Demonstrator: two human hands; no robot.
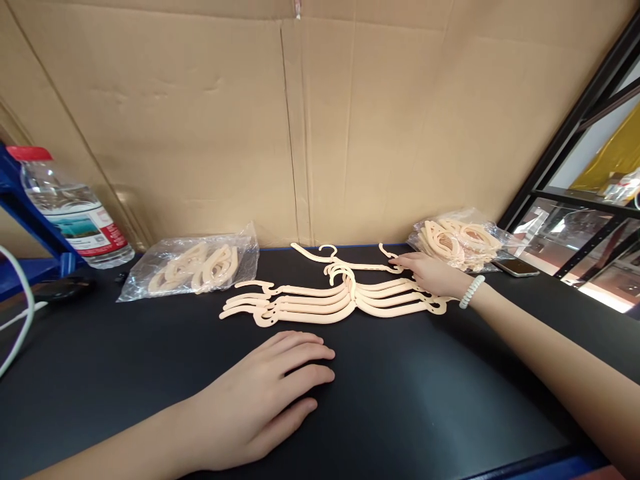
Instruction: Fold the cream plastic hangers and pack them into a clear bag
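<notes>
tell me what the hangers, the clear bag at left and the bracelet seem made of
Hangers: probably plastic, matte cream, with smooth, evenly coloured curves.
Clear bag: thin, glossy plastic film, judging by its wrinkles and glints.
Bracelet: pale beads, finish unclear; stone, plastic or wood possible.

Hanger ends point(440, 308) partly hidden, cable point(31, 303) cropped, shelving point(575, 200) cropped

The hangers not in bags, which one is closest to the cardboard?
The lone hanger behind the overlapping stack, with the right hand at its right end. The others lie bunched in front, farther from the cardboard.
</notes>
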